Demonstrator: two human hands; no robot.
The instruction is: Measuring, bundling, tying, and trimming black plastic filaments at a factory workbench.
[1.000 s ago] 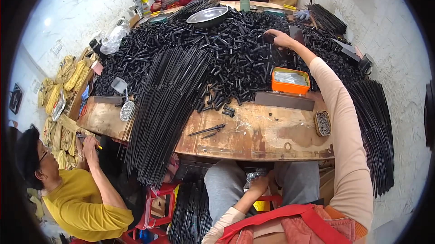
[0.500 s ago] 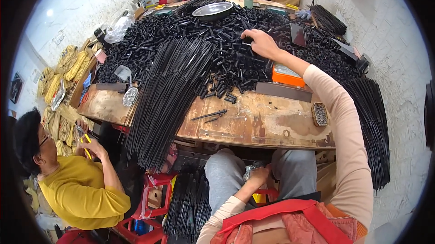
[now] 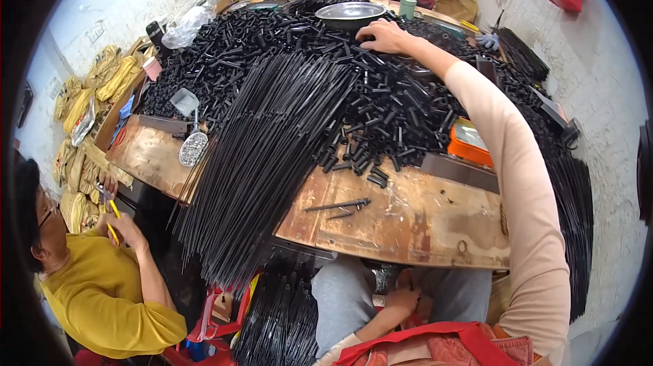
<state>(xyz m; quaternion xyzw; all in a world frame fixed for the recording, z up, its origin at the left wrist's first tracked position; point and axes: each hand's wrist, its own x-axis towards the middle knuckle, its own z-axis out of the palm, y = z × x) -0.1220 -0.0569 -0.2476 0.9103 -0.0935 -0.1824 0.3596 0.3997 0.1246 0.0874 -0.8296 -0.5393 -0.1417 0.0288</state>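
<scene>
My right hand [image 3: 386, 36] reaches far across the table, low over a wide heap of short black tubular parts [image 3: 391, 104], just beside a shallow metal bowl [image 3: 349, 11]. Its fingers are bent down and drawn together; whatever they pinch is lost against the black heap. My left hand [image 3: 406, 298] rests low between my knees with curled fingers, and I cannot make out what it holds. A thick bundle of long thin black rods [image 3: 272, 155] lies over the table edge to my left. Two slim dark pointed pieces [image 3: 340, 205] lie on the bare wood before me.
An orange box [image 3: 469, 152] and a dark bar [image 3: 459, 173] sit right of centre. At left lies a scoop with small silvery bits [image 3: 194, 149]. A co-worker in yellow [image 3: 112, 291] holds yellow-handled pliers [image 3: 113, 220]. More rods [image 3: 279, 318] stand beside my left leg.
My right hand has moved farther across the heap, closer to the metal bowl. My left hand stays low in my lap, shifted slightly. The whole view has turned a little.
</scene>
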